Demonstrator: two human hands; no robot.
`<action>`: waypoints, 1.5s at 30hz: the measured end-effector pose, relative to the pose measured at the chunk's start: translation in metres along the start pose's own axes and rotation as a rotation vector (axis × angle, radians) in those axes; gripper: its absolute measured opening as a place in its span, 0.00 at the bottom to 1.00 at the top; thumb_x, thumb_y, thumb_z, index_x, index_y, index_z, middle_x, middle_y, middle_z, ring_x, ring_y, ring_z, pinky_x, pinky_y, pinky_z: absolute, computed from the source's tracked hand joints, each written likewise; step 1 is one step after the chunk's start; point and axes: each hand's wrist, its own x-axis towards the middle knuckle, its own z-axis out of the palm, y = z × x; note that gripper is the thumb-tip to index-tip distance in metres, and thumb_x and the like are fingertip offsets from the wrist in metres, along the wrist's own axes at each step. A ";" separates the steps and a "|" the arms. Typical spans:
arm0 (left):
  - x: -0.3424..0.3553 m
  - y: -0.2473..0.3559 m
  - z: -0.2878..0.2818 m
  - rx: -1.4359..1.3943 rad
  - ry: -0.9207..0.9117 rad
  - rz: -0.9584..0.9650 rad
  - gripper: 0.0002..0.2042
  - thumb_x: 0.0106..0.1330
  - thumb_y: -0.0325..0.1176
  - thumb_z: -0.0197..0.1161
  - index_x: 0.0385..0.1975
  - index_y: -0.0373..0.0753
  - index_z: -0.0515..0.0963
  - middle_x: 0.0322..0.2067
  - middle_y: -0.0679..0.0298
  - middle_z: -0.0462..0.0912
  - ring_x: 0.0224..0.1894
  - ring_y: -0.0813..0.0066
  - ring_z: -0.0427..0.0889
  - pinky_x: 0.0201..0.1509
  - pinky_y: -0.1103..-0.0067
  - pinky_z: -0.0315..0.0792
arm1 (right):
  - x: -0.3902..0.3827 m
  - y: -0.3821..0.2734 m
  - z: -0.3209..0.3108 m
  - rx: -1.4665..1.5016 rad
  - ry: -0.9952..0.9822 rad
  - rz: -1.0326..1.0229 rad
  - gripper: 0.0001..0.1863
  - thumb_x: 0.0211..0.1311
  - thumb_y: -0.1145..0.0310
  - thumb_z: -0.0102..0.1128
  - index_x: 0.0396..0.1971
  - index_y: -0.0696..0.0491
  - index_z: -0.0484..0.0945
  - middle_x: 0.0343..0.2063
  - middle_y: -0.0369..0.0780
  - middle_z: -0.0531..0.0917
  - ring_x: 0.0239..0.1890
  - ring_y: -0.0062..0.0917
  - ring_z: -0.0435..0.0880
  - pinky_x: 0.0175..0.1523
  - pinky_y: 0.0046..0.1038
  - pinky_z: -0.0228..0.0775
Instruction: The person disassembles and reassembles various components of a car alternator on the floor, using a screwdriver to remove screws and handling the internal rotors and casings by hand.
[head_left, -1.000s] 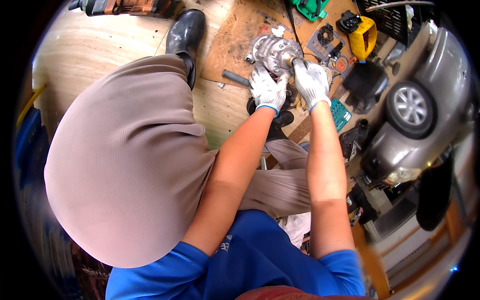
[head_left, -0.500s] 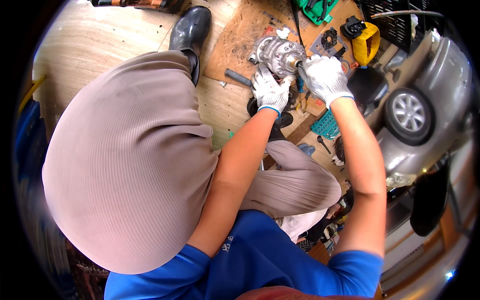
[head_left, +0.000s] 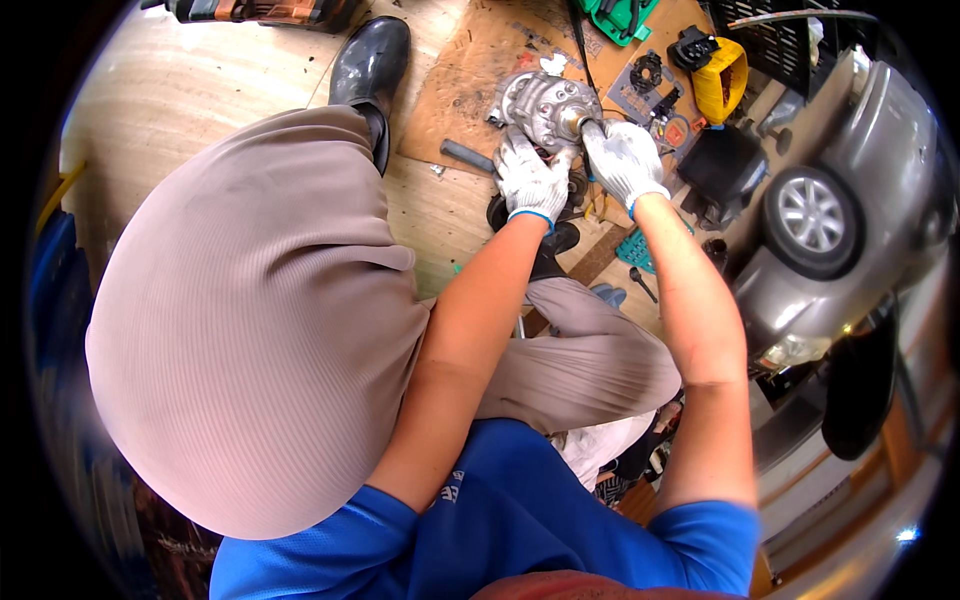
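Note:
A silver cast-metal machine part (head_left: 552,104) with a brass-coloured collar (head_left: 574,121) lies on brown cardboard. My left hand (head_left: 533,182), in a white knit glove with a blue cuff, grips the near side of this part. Also gloved, my right hand (head_left: 628,163) is closed beside the collar, its stained fingertips at the shaft end. Whatever those fingers hold is hidden. A dark grey bar-shaped handle (head_left: 467,155) lies left of my left hand. Below the machine part, dark round pieces show partly behind my left hand.
Cardboard (head_left: 440,110) covers the floor. To the right are a yellow holder (head_left: 725,85), a black box (head_left: 722,168) and a teal basket (head_left: 636,250). A green tool case (head_left: 618,18) sits at the far side. A silver car (head_left: 850,190) stands at the right.
My right hand has turned and shifted slightly left and down at the shaft end. My left hand stays on the machine part. The whole view has shifted a little.

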 end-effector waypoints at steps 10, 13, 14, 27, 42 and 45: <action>0.000 -0.002 0.004 -0.022 0.012 -0.002 0.50 0.64 0.60 0.65 0.75 0.29 0.52 0.69 0.33 0.61 0.71 0.33 0.59 0.77 0.53 0.54 | 0.001 -0.007 0.022 0.586 -0.004 0.344 0.26 0.66 0.51 0.48 0.38 0.57 0.87 0.40 0.58 0.85 0.48 0.55 0.84 0.53 0.48 0.74; -0.002 0.001 0.004 -0.021 0.048 0.008 0.49 0.65 0.59 0.65 0.75 0.28 0.52 0.69 0.32 0.61 0.71 0.32 0.59 0.77 0.52 0.53 | -0.006 -0.009 0.017 0.581 0.024 0.259 0.25 0.68 0.52 0.47 0.41 0.58 0.86 0.42 0.57 0.85 0.49 0.55 0.83 0.53 0.48 0.73; -0.003 0.003 0.004 -0.002 0.080 0.008 0.49 0.65 0.59 0.64 0.75 0.28 0.52 0.69 0.32 0.60 0.71 0.32 0.59 0.77 0.52 0.53 | -0.011 -0.008 0.015 0.599 0.048 0.164 0.24 0.69 0.52 0.47 0.42 0.57 0.85 0.43 0.57 0.85 0.49 0.54 0.83 0.53 0.48 0.73; -0.031 -0.040 -0.021 0.413 -0.023 0.298 0.48 0.66 0.61 0.61 0.75 0.28 0.55 0.71 0.38 0.63 0.73 0.40 0.62 0.78 0.57 0.55 | -0.253 0.135 0.038 0.566 0.202 0.628 0.29 0.70 0.43 0.51 0.45 0.55 0.85 0.46 0.52 0.86 0.53 0.50 0.83 0.58 0.43 0.73; -0.062 -0.036 -0.065 0.547 -0.327 0.836 0.20 0.75 0.47 0.56 0.51 0.36 0.82 0.43 0.40 0.86 0.49 0.41 0.84 0.55 0.60 0.75 | -0.340 0.158 0.050 0.881 1.025 0.578 0.28 0.70 0.44 0.51 0.40 0.56 0.85 0.40 0.55 0.86 0.47 0.53 0.83 0.52 0.46 0.75; -0.084 -0.031 -0.067 0.613 -0.449 0.912 0.22 0.74 0.49 0.56 0.55 0.37 0.81 0.50 0.43 0.84 0.55 0.44 0.82 0.61 0.62 0.74 | -0.351 0.157 0.045 1.003 1.099 0.509 0.27 0.70 0.44 0.52 0.39 0.56 0.85 0.40 0.54 0.86 0.47 0.53 0.83 0.51 0.45 0.75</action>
